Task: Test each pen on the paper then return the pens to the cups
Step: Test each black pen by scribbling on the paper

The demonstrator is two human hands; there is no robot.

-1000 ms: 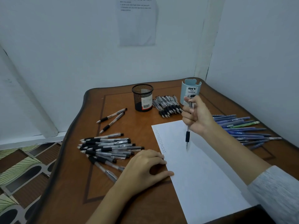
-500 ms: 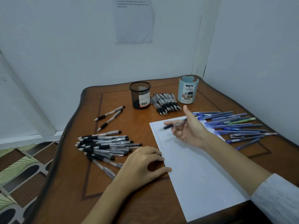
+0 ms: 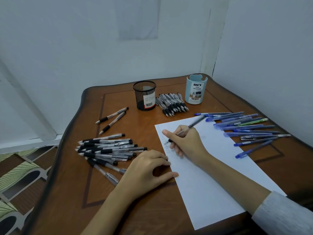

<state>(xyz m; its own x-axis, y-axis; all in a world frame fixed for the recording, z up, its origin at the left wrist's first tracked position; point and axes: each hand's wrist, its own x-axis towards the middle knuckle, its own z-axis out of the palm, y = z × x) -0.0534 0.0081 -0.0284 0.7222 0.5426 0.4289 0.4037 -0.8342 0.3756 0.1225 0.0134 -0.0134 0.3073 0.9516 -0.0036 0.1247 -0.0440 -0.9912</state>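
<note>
bearing white paper (image 3: 194, 192), wooden table (image 3: 118, 209) fills corner; pale walls (image 3: 67, 48), patterned floor (image 3: 20, 175).

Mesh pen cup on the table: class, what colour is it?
The mesh cup is black; the head view shows it.

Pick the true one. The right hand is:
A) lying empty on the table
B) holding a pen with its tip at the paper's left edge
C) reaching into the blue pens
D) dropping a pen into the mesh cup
B: the right hand grips a pen, tip down by the row of marks along the left edge of the paper.
</note>
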